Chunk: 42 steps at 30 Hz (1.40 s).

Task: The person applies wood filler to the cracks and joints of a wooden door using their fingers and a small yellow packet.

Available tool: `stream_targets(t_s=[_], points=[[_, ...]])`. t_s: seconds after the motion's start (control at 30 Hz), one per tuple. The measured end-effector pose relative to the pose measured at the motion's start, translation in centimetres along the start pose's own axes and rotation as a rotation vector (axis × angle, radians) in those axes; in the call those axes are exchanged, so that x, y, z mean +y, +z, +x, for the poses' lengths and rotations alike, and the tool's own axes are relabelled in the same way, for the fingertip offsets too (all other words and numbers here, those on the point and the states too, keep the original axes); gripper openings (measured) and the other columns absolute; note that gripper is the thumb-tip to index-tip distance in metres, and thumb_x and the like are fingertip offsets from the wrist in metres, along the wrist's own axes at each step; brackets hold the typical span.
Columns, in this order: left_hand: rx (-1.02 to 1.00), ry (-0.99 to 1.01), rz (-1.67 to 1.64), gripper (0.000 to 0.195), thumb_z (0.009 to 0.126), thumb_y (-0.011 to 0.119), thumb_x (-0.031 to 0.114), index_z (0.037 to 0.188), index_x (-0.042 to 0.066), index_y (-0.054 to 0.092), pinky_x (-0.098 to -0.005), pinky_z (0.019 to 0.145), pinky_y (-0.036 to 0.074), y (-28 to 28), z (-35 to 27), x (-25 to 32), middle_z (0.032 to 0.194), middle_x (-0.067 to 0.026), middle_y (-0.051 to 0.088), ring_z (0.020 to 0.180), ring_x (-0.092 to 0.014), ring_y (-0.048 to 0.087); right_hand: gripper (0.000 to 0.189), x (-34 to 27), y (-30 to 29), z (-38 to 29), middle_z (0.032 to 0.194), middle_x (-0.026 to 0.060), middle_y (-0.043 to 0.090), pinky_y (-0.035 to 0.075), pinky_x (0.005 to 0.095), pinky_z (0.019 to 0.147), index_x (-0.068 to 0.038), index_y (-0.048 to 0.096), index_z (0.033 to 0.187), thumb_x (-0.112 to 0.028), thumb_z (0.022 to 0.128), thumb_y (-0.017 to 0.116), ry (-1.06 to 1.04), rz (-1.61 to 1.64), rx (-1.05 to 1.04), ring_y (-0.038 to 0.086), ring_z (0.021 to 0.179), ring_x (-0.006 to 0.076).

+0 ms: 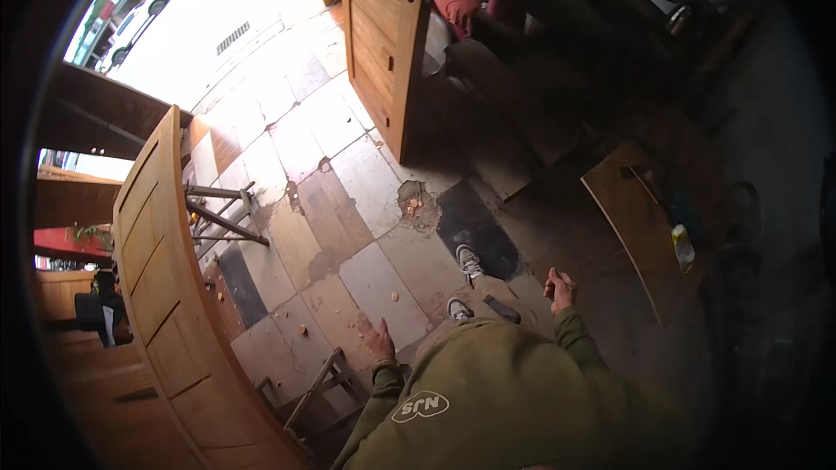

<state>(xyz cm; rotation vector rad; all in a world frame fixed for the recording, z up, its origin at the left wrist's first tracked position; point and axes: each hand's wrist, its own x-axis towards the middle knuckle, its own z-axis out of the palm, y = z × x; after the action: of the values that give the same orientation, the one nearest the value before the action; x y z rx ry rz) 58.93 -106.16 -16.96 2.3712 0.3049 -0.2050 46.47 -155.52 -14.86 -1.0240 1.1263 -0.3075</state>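
Over the worn tiled floor, my left hand [377, 339] hangs with its fingers apart and holds nothing. It is nearest to a panelled wooden door [171, 313], which lies on trestles to its left. On the other side of my body, my right hand [560, 290] has its fingers curled in, and no object shows in it. Further to the right, a thin wooden board [620, 209] with a curved-looking edge bears a small yellow and white packet [682, 248].
A metal trestle [228, 212] and a lower trestle [320, 388] stand beside the door. Another wooden door [379, 32] is upright ahead. The floor has a broken hole [418, 205] and scattered wood bits. Cloths [457, 6] lie in the dark area at upper right.
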Motion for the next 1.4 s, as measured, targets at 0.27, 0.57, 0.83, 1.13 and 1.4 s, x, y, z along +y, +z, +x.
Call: stream_targets(t_s=[0.27, 0.57, 0.83, 1.13, 1.4], points=[[-0.094, 0.258, 0.217, 0.071, 0.104, 0.061, 0.037, 0.166, 0.017, 0.032, -0.0501, 0.127, 0.027, -2.2, 10.8, 14.8, 0.169, -0.0212, 0.033, 0.156, -0.045, 0.029, 0.032, -9.3, 13.2, 14.3, 0.075, 0.0000, 0.060, 0.050, 0.0285, 0.053, -0.004, 0.067, 0.112, -0.036, 0.107, 0.066, 0.096, -0.118, -0.259, 0.055, 0.062, 0.0088], [0.229, -0.433, -0.071, 0.080, 0.101, 0.063, 0.040, 0.161, -0.002, 0.032, -0.0491, 0.127, 0.028, -1.4, 11.4, 1.3, 0.162, -0.0328, 0.036, 0.152, -0.049, 0.033, 0.027, -14.0, 33.9, 23.2, 0.097, 0.0045, 0.065, 0.059, 0.0305, 0.069, -0.002, 0.059, 0.133, -0.007, 0.107, 0.054, 0.073, -0.384, -0.556, 0.062, 0.075, 0.0127], [0.342, -0.358, -0.117, 0.074, 0.103, 0.062, 0.031, 0.162, -0.001, 0.031, -0.0466, 0.126, 0.032, -10.3, 33.2, 0.4, 0.161, -0.0303, 0.040, 0.152, -0.045, 0.036, 0.031, -9.5, 49.4, 23.0, 0.100, 0.0081, 0.066, 0.062, 0.0325, 0.070, 0.002, 0.063, 0.126, 0.008, 0.096, 0.059, 0.122, -0.633, -0.622, 0.065, 0.077, 0.0152], [0.788, 0.212, 0.036, 0.064, 0.104, 0.064, 0.024, 0.160, 0.003, 0.041, -0.0459, 0.123, 0.037, -35.4, 65.1, 10.6, 0.161, -0.0231, 0.045, 0.150, -0.041, 0.042, 0.023, -7.1, 62.9, 21.6, 0.083, 0.0123, 0.074, 0.056, 0.0310, 0.056, 0.005, 0.074, 0.113, 0.003, 0.094, 0.062, -0.016, -1.031, -0.537, 0.070, 0.066, 0.0187], [0.921, 0.024, 0.247, 0.065, 0.103, 0.063, 0.030, 0.160, 0.006, 0.042, -0.0514, 0.125, 0.032, -48.6, 84.5, 6.2, 0.163, -0.0207, 0.045, 0.149, -0.045, 0.042, 0.027, -4.0, 78.4, 33.3, 0.083, 0.0145, 0.072, 0.056, 0.0366, 0.070, -0.002, 0.076, 0.108, -0.003, 0.090, 0.056, -0.401, -1.399, -0.526, 0.070, 0.073, 0.0266]])
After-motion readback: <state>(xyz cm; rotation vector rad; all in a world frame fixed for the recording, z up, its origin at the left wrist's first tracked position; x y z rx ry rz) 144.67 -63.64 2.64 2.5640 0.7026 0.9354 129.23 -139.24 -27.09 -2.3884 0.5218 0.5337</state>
